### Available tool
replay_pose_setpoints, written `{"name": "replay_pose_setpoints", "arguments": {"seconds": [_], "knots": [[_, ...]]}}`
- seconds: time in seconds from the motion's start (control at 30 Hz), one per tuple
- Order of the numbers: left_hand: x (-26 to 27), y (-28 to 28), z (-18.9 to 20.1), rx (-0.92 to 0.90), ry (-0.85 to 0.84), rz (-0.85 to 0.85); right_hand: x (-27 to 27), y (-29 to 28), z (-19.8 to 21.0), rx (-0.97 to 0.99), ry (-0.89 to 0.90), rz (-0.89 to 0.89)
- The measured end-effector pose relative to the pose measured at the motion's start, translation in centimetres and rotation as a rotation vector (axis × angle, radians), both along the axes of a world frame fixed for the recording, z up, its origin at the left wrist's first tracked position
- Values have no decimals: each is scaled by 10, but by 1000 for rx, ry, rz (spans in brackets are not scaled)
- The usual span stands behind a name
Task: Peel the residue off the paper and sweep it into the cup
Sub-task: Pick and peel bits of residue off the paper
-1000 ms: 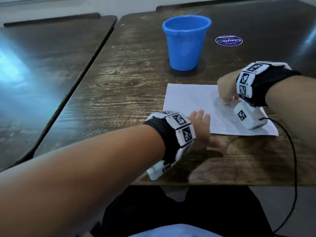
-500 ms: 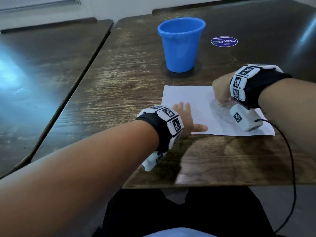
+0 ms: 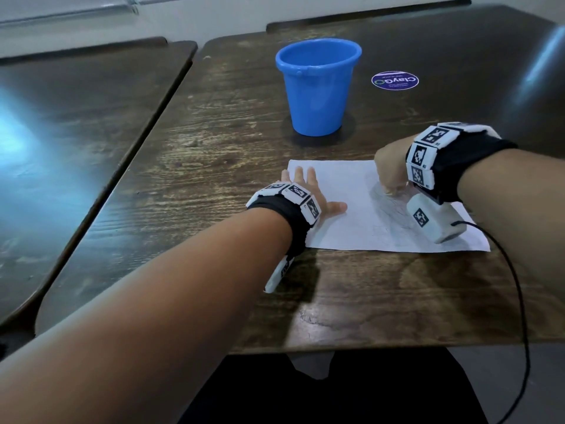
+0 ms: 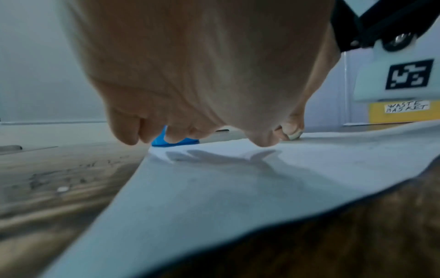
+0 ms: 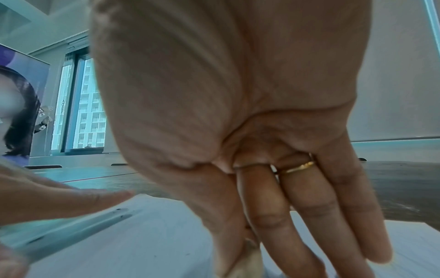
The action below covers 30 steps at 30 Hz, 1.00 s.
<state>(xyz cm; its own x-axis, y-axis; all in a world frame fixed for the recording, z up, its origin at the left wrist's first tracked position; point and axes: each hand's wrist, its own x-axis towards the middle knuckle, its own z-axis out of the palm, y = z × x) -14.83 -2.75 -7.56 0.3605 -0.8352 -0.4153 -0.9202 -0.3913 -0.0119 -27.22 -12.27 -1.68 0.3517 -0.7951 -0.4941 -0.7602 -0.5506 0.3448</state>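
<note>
We see the left hand (image 3: 308, 194) lying flat on the near-left part of the paper (image 3: 345, 191), fingers straight and spread, thumb out to the right, pressing the sheet onto the desk (image 3: 214, 166). In the left wrist view the fingertips (image 4: 126, 135) reach the far-left corner of the sheet.

The right hand (image 3: 391, 169) sits on the right half of the paper, knuckles up. In the right wrist view its fingers (image 5: 309, 216) point down, close together and nearly straight, with thin gold rings (image 5: 297, 168) on two of them; thumb and forefinger pinch a small pale scrap of residue (image 5: 250, 254) at the sheet's surface. A grey smudged patch (image 3: 394, 215) marks the paper beneath and just near of this hand.

The paper lies at the near-right of the desk, its near edge close to the desk edge. The blue cup (image 3: 318, 87) stands upright beyond the paper's far edge, apart from it. A round purple sticker (image 3: 395, 80) is on the desk right of the cup. A black cable (image 3: 516, 289) runs from the right wrist unit off the near edge. A second desk (image 3: 76, 117) adjoins on the left.
</note>
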Motion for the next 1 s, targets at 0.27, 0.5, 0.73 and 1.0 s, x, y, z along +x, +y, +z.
{"name": "replay_pose_setpoints", "arguments": {"seconds": [0.27,0.5,0.73,1.0], "knots": [[12,-11,-17,15,37,19,-2,-6,0,24,-33,-20],[17,-21,0,17,-30,-36,-1,-5,1,38,-44,-17],[3,-20,-17,22,40,-124,0,-3,2,28,-45,-15],[34,-28,-6,5,-80,-30,-6,-3,5,44,-75,-14]]}}
